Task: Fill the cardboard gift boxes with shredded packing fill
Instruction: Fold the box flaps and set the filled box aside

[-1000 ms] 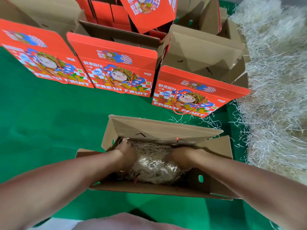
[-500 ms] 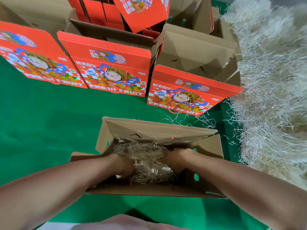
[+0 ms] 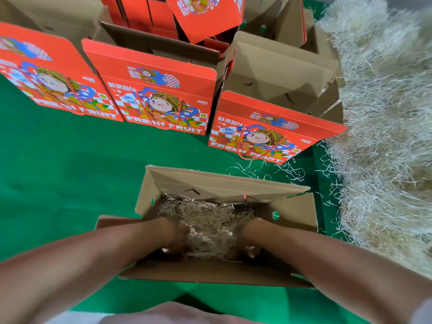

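A packer's left hand [image 3: 173, 239] and right hand [image 3: 250, 239] are sunk in the box [image 3: 210, 183], flanking the fill [image 3: 205, 220] between them. The fingers are buried, so whether they clutch or press it cannot be told. Hard packing could buckle the near flap [image 3: 210, 272] or spill strands. Beyond the hands, red boxes [image 3: 161, 101] read "FRESH FRUIT" under Chinese characters; the heap [image 3: 385, 148] lies right of the right hand.

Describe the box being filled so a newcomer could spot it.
Start at the green mat, with the pile of shredded fill along its right. Nearest the camera, before the row of red printed boxes, sits the open box. It alone has the left hand and right hand reaching into it, onto loose fill, and shows no printed face.
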Motion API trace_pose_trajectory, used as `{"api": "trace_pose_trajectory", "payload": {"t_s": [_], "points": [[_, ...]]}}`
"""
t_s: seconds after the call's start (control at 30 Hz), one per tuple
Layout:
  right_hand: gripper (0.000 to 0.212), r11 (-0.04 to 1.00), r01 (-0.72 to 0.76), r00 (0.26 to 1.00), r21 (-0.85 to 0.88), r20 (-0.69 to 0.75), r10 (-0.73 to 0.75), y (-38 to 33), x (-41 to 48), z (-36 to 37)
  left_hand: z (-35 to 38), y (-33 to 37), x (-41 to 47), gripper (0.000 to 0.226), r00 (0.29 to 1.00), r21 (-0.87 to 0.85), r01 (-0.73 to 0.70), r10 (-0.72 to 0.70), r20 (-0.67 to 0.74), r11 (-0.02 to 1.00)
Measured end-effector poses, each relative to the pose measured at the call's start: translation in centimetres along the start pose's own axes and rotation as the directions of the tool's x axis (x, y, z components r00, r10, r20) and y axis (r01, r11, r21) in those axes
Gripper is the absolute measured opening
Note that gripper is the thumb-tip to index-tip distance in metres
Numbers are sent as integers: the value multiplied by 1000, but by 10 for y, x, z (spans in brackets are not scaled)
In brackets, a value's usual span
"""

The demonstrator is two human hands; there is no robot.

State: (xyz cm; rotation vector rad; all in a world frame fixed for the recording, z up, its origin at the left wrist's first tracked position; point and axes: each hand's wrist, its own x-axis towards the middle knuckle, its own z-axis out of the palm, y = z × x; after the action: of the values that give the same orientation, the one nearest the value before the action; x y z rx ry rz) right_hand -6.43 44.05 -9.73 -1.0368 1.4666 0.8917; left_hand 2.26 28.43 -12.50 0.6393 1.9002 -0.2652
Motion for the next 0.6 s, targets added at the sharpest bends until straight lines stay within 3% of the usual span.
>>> {"api": "trace_pose_trajectory", "payload": {"t_s": [0.13,0.23,0.33,0.4,0.43,0.53,0.6], "points": [[37,997,-41,999,-69,0,41,-1,4,13,4,-7,5,53,996,18,77,-77,38,997],[32,988,-63,956,-141,-294,19,-3,6,10,2,-7,4,59,998,1,64,-64,-22,998],[31,1000,4,825,-31,-565,-21,-8,8,2,-5,0,3,51,962,88,65,-38,-272,994],[35,997,65,847,-43,-527,-77,-10,11,4,-9,3,5,42,922,190,47,30,-386,981],[36,996,58,883,-69,-461,-83,-11,12,10,-8,2,8,43,931,185,46,25,-365,982],[42,986,-75,957,-147,-288,30,-2,18,36,-2,-6,7,69,991,-10,81,-82,-105,997],[46,990,-45,967,-130,-254,11,6,17,47,-2,-11,2,76,997,24,63,-64,31,998]]}}
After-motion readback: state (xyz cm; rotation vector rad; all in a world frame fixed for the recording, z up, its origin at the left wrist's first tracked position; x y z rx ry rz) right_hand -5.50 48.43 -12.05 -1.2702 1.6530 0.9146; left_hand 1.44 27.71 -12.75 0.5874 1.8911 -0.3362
